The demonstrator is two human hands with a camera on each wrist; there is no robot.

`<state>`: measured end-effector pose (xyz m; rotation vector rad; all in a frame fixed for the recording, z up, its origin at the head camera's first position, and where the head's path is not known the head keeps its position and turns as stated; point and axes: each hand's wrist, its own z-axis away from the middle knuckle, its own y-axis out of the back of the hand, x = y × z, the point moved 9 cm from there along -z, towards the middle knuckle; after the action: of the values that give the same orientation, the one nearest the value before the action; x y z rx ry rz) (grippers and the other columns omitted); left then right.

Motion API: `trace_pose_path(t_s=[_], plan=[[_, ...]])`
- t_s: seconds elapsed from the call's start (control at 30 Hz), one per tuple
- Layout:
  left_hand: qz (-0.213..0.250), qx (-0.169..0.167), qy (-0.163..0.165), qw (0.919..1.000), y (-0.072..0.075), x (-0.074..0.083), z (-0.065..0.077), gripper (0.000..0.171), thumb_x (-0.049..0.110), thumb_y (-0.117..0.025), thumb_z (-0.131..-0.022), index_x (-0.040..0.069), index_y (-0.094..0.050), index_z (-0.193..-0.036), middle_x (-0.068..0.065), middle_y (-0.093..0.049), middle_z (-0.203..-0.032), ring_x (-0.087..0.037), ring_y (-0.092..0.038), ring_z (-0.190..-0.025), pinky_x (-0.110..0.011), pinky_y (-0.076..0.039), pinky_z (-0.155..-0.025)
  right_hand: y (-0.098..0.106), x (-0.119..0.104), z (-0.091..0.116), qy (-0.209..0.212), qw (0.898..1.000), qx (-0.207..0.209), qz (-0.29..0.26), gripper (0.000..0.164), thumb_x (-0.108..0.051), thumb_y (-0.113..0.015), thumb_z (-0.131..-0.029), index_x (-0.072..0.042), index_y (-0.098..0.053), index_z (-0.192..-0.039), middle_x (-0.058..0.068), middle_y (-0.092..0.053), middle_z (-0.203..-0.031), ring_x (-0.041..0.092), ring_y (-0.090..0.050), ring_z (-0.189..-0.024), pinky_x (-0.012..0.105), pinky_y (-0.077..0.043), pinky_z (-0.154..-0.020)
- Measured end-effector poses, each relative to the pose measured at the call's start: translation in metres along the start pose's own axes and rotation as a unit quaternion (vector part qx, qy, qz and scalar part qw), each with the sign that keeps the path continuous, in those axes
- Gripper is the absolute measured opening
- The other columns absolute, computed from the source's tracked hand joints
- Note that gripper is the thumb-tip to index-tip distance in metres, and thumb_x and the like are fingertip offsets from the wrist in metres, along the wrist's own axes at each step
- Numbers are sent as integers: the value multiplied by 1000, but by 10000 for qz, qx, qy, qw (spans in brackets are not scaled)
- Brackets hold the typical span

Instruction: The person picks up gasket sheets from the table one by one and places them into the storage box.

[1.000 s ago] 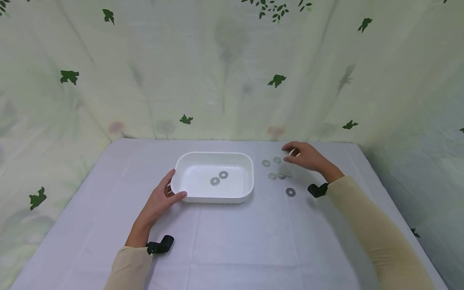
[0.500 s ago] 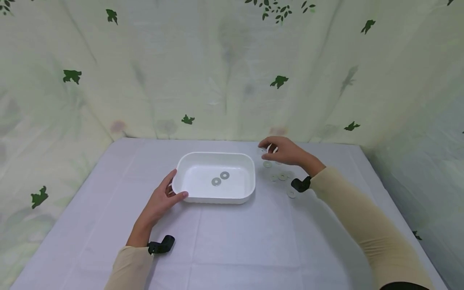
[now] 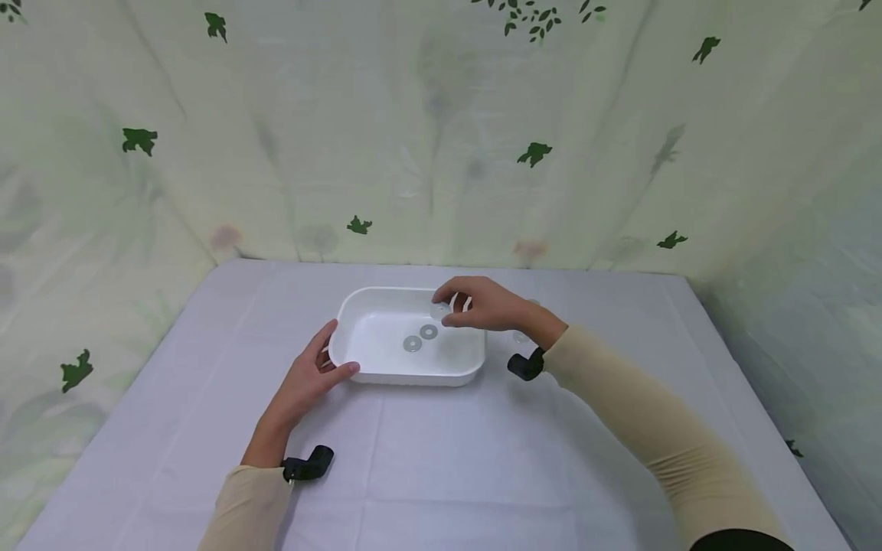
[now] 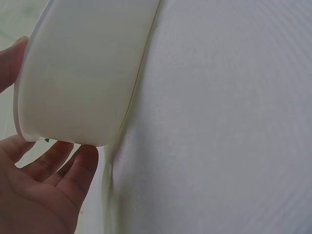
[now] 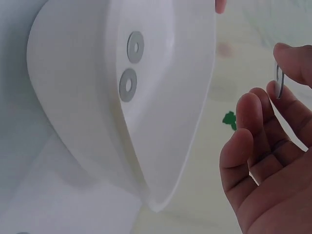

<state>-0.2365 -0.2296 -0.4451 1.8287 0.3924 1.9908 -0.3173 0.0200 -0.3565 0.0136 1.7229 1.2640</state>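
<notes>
A white rectangular tray (image 3: 406,379) stands on the table with two flat metal washers (image 3: 412,343) lying side by side inside. My left hand (image 3: 303,390) holds the tray's left end, thumb at the front rim and fingers against the outer end wall (image 4: 73,97). Over the tray's right back part, my right hand (image 3: 485,304) pinches another washer (image 5: 280,83) between thumb and a fingertip. In the right wrist view this held washer is seen nearly edge-on, apart from the tray.
More washers lie on the table right of the tray; one washer (image 3: 520,337) shows beside the right wrist, and the forearm hides others. A white cloth (image 3: 468,467) covers the table. A patterned curtain (image 3: 289,153) hangs behind.
My right hand has moved left with the pinched washer, from above the loose washers to over the tray. The left hand keeps its hold, and the two washers inside lie as before.
</notes>
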Motion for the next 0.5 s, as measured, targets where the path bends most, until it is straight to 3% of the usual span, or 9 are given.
trace_pose_path(t_s=[0.5], plan=[[13,-40,25,10000,-1,3,1,94,27,-72,-91,19,-10,-161,-18,-23,-164,-39,-39,-145,-47,-40,-110,-16,-6,-3,89,9998,-131,-105,35,-16,-70,-90,-10,-64,-124,4,-68,-120,15,-64,-94,28,-51,-88]])
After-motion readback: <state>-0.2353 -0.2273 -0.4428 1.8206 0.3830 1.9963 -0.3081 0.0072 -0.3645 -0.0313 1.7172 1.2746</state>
